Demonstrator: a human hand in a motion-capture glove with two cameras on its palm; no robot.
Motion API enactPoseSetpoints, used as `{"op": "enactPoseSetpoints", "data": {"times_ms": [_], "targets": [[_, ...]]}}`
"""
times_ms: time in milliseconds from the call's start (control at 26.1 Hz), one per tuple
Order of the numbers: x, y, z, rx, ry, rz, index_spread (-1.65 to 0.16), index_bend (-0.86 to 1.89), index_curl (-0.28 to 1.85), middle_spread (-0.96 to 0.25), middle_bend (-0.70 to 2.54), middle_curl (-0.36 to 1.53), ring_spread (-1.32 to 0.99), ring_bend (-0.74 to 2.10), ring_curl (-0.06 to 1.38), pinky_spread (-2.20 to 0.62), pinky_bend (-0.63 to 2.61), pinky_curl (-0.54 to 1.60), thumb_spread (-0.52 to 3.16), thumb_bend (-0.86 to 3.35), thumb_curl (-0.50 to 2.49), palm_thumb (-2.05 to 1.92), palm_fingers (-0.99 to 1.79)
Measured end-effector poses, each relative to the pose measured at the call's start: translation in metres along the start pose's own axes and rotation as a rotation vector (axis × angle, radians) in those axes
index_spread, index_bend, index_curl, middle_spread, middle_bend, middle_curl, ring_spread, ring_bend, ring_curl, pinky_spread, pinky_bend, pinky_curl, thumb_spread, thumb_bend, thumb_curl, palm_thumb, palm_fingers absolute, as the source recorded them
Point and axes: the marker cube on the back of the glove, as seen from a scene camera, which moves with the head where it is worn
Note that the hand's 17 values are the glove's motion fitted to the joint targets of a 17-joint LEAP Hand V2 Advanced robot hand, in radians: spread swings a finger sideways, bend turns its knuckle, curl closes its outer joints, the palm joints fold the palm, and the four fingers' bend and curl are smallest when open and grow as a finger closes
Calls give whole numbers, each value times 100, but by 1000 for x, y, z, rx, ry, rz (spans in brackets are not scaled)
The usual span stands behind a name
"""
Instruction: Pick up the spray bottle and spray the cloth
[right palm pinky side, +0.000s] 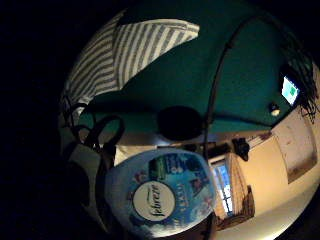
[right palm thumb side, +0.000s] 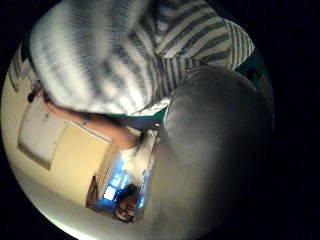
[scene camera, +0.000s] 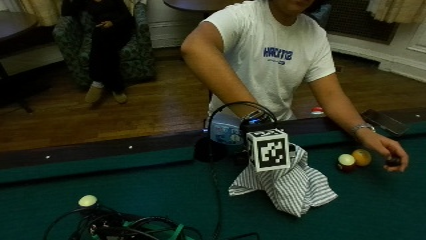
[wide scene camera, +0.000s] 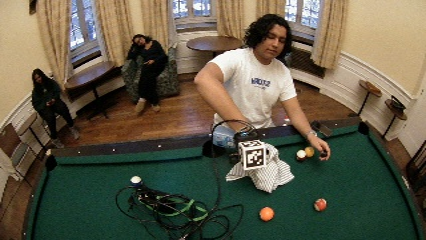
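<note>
Cables (scene camera: 126, 225) lie in a loose bundle at the near edge of the green worktop (scene camera: 153, 185), and a small white ball (scene camera: 87, 200) rests just beside them. Further in, near the middle of the worktop, the striped cloth (scene camera: 286, 187) stands in a heap, with its folds spreading onto the felt. It is close to the far rail, where the person stands.

At that far rail, the right hand (scene camera: 256, 122) in the black glove is over the cloth and holds the spray bottle (scene camera: 226, 132). The bottle is up at the height of the rail, not resting on the felt. Its blue label shows beside the hand. In the palm views the bottle (right palm pinky side: 162, 192) fills a large part of the picture, very close to the palm, with the cloth (right palm thumb side: 100, 55) beyond it. The fingers are mostly hidden, but they seem wrapped round the bottle's body.

The bare left hand (scene camera: 389, 152) rests toward the right end of the far rail and pinches a small dark ball. Two more balls, one pale (scene camera: 346, 161) and one yellow (scene camera: 361, 157), lie touching each other just beside it. An orange ball (wide scene camera: 266, 213) and a red ball (wide scene camera: 320, 204) lie nearer the near edge, well apart from the cloth.
</note>
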Motion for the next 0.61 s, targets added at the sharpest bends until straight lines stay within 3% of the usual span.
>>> {"op": "enactPoseSetpoints", "data": {"times_ms": [306, 612], "targets": [[-21, 72, -81, 267, -256, -253, -25, 41, 57, -18, 70, 56, -20, 78, 49, -29, 47, 42, 30, -3, 82, 94, 139], [-33, 139, -122, 486, -480, -571, -25, 40, 58, -18, 70, 56, -20, 77, 49, -29, 46, 42, 31, -3, 83, 94, 139]]}}
